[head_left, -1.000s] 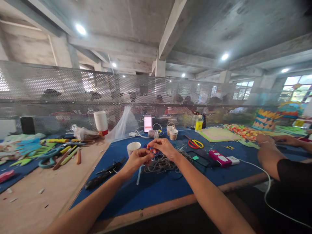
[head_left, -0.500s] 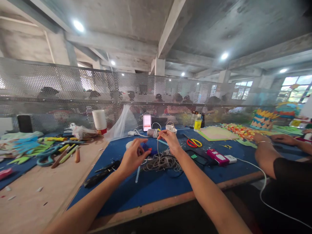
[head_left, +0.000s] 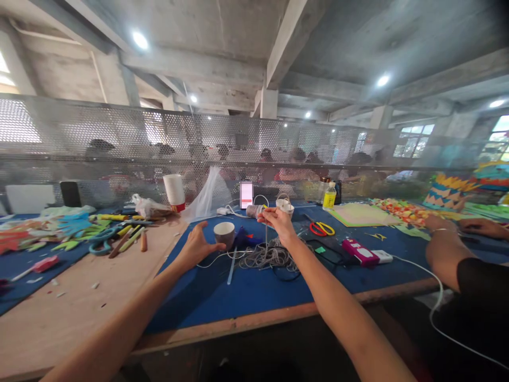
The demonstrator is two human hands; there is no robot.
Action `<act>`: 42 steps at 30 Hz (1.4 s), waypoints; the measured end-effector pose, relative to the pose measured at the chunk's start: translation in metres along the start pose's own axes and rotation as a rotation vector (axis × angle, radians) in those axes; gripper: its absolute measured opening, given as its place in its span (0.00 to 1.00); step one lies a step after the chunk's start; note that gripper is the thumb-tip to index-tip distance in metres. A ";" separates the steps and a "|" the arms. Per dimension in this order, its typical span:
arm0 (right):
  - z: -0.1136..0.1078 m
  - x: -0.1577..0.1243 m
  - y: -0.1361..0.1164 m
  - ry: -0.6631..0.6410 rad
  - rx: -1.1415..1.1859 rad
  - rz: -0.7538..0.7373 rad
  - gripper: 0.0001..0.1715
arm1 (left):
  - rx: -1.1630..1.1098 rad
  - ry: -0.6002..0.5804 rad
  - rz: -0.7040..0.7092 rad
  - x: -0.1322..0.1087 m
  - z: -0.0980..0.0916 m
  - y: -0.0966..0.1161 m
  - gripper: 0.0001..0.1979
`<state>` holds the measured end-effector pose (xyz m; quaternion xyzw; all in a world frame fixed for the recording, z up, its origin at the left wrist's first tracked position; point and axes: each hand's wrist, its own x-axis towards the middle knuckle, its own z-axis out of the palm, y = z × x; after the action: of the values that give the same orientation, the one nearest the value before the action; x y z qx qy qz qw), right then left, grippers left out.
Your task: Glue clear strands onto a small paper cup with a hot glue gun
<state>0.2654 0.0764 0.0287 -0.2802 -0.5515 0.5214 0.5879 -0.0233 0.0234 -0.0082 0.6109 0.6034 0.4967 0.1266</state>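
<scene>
My left hand [head_left: 198, 245] is beside a small pale cup [head_left: 224, 233], thumb and fingers spread at its left; whether the thumb touches it I cannot tell. My right hand [head_left: 281, 225] pinches a strand of thin grey-beige cord that hangs from its fingertips. Below it lies a loose tangle of the same cord [head_left: 266, 257]. Behind the fingertips is a wound roll of cord [head_left: 253, 211], partly hidden. Between the hands sits a blue tool with a red part, looking like a glue gun [head_left: 249, 239], and a translucent stick [head_left: 231, 269].
Red-and-yellow scissors [head_left: 322, 228] and a magenta box [head_left: 360, 252] with a white cable lie to the right. A lit phone [head_left: 246, 196] stands behind. Stacked paper cups [head_left: 174, 191] and several hand tools [head_left: 127, 241] are at left. Another person's arm [head_left: 445, 249] rests at far right.
My left hand has moved left, from over the blue tool to beside the cup, which now shows fully. The right hand keeps its pinch on the cord. The view has turned slightly left.
</scene>
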 end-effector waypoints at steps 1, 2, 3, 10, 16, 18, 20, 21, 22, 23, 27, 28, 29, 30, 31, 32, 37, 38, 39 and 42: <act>0.001 -0.001 0.001 -0.016 -0.002 0.001 0.28 | -0.031 -0.019 -0.039 -0.002 0.000 -0.003 0.49; 0.002 -0.001 0.001 -0.030 -0.007 0.005 0.28 | -0.064 -0.030 -0.066 -0.004 0.001 -0.004 0.48; 0.003 -0.002 0.002 -0.040 -0.015 0.013 0.29 | -0.088 -0.043 -0.077 -0.005 0.003 -0.004 0.47; 0.007 0.000 0.009 -0.076 -0.079 0.022 0.28 | -0.042 -0.155 -0.084 0.001 0.015 0.010 0.35; 0.014 -0.003 0.008 -0.085 -0.186 -0.051 0.25 | -0.184 -0.060 -0.113 0.000 0.015 0.029 0.33; 0.018 -0.007 0.005 -0.111 -0.247 -0.082 0.22 | -0.334 -0.070 -0.108 -0.003 0.016 0.040 0.33; 0.023 -0.011 0.002 -0.148 -0.305 -0.121 0.20 | -0.414 -0.088 -0.111 -0.007 0.018 0.050 0.32; 0.025 -0.013 0.001 -0.162 -0.324 -0.140 0.19 | -0.438 -0.083 -0.116 -0.008 0.020 0.055 0.32; 0.027 -0.015 0.000 -0.172 -0.339 -0.156 0.18 | -0.462 -0.100 -0.128 -0.010 0.023 0.058 0.31; 0.029 -0.017 -0.001 -0.175 -0.349 -0.169 0.17 | -0.489 -0.121 -0.143 -0.012 0.025 0.060 0.31; 0.033 -0.022 -0.003 -0.156 -0.394 -0.223 0.14 | -0.554 -0.194 -0.176 -0.017 0.031 0.064 0.35; 0.034 -0.023 -0.004 -0.156 -0.407 -0.246 0.13 | -0.539 -0.202 -0.164 -0.018 0.031 0.063 0.36; 0.034 -0.024 -0.005 -0.159 -0.420 -0.277 0.13 | -0.516 -0.215 -0.150 -0.020 0.031 0.063 0.35; 0.035 -0.025 -0.006 -0.164 -0.435 -0.315 0.12 | -0.490 -0.234 -0.138 -0.021 0.031 0.063 0.34; 0.035 -0.027 -0.007 -0.169 -0.449 -0.353 0.11 | -0.469 -0.260 -0.129 -0.022 0.031 0.063 0.33; 0.036 -0.028 -0.007 -0.172 -0.461 -0.388 0.09 | -0.456 -0.287 -0.123 -0.023 0.030 0.063 0.32; 0.042 -0.033 -0.006 -0.162 -0.474 -0.439 0.04 | -0.462 -0.283 -0.129 -0.028 0.032 0.061 0.31; 0.043 -0.033 -0.006 -0.157 -0.474 -0.442 0.04 | -0.470 -0.283 -0.132 -0.028 0.033 0.060 0.31; 0.044 -0.034 -0.006 -0.155 -0.476 -0.447 0.04 | -0.479 -0.288 -0.134 -0.028 0.033 0.059 0.31; 0.047 -0.037 -0.006 -0.156 -0.493 -0.477 0.04 | -0.495 -0.311 -0.145 -0.029 0.033 0.058 0.32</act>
<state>0.2288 0.0291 0.0323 -0.2364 -0.7541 0.2403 0.5636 0.0441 -0.0007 0.0069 0.5856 0.4792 0.5189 0.3978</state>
